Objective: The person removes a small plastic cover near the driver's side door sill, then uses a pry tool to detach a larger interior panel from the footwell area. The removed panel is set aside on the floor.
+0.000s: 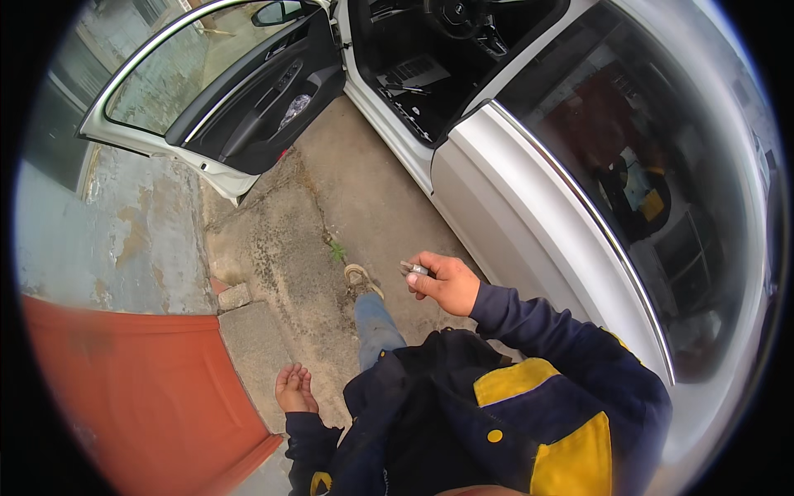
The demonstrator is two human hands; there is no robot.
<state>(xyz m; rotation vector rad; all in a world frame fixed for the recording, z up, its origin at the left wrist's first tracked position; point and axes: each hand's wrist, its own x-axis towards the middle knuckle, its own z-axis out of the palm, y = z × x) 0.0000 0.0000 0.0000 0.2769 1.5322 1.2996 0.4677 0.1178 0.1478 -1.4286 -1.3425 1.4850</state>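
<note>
In front of my body, beside the white car's closed rear door point(513, 207), my right hand point(447, 283) is closed around a small silver-grey metal piece point(413, 269). Its end sticks out past the thumb and forefinger; the rest is hidden in the palm, so its kind does not show. My left hand point(297, 388) hangs low at my left side over the concrete. Its fingers are loosely bent and apart, with nothing seen in them. Ahead, the car's front door point(248, 116) stands wide open.
Through the front doorway the driver's seat area point(413, 74) holds thin tools. A weathered wall point(149, 231) and an orange-red panel point(157, 380) line the left. My shoe point(361, 279) is on cracked concrete by a small green weed point(337, 251).
</note>
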